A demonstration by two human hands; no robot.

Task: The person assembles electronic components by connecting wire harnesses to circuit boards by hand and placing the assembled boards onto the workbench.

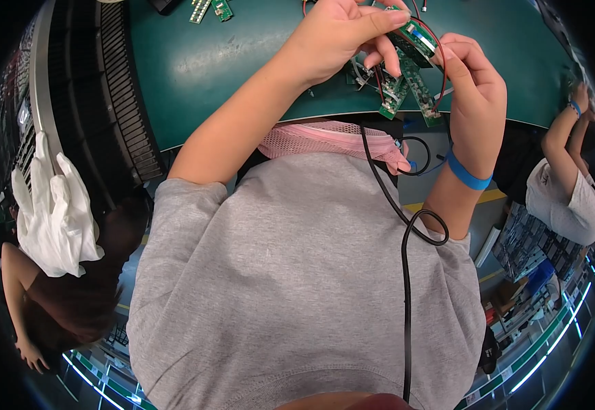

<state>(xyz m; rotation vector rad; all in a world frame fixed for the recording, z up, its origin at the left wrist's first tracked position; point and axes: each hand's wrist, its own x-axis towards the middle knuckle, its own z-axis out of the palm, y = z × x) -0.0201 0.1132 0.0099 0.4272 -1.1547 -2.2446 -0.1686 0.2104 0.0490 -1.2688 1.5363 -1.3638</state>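
Note:
Over the far part of the green table, a small green circuit board (417,37) with red and black wires is held up between my two hands. My left hand (342,34) pinches its left end between thumb and fingers. At the board's right edge, my right hand (477,75) is closed, thumb and index finger pressed together by the red wire; what exactly lies in that pinch is too small to tell. Below the held board several long green circuit boards (419,92) with loose wires lie in a pile on the table. A blue band (467,172) circles my right wrist.
More green boards (202,9) lie on the green table (222,61) at the far left. A black slatted conveyor (96,89) runs along the left, where white gloves (55,212) hang. A pink mesh pouch (332,140) and black cable (407,287) are before me. Another person (564,178) is at right.

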